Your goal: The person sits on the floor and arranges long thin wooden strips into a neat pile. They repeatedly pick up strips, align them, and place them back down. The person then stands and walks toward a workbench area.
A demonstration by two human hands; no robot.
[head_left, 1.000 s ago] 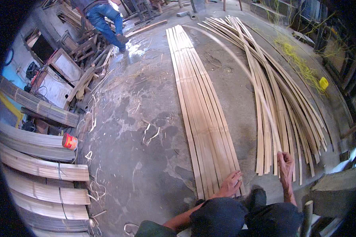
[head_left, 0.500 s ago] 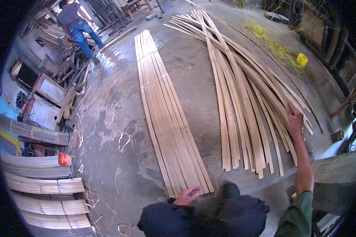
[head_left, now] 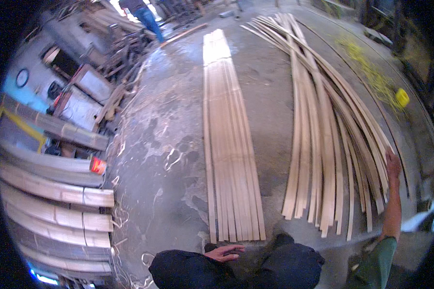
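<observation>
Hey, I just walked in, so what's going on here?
A person is working over long pale strips on the floor. Their right hand is at the outer edge of a loose, crisscrossed heap; blur hides whether it grips a strip. The left hand, open and empty, is by the near end of a neat side-by-side row. Another person is in the background.

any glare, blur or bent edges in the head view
Head view: glare whitens the far end of the bamboo strip row; blur softens the yellow strands at right; fisheye distortion bows the slat bundles at left; the corners are black.
</observation>
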